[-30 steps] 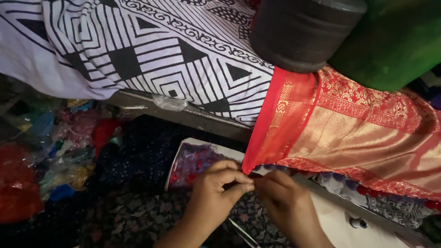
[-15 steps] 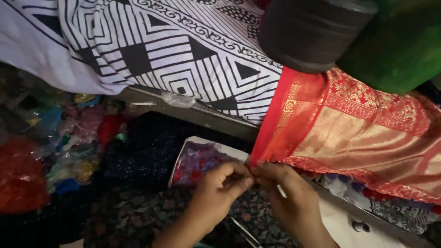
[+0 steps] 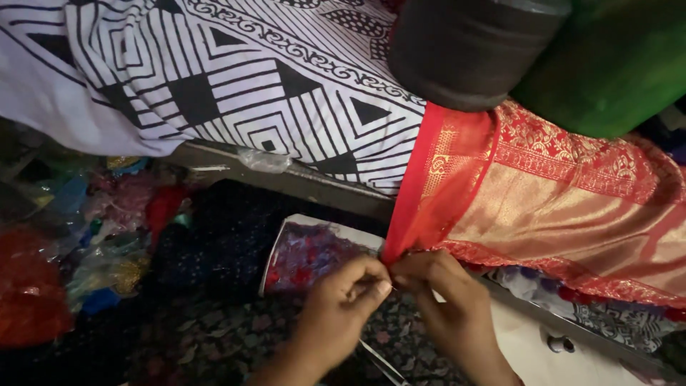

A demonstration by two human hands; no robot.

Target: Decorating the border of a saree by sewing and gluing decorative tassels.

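Head view: both hands pinch red cloth, pinched corner hidden

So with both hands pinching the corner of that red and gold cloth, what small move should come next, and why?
Probably a slight pull of the corner toward the body, to tauten the edge. The left hand and right hand meet fingertip to fingertip on the low corner of the red and gold cloth, which hangs slack off the ledge. What the fingers hold besides cloth is too small to tell.
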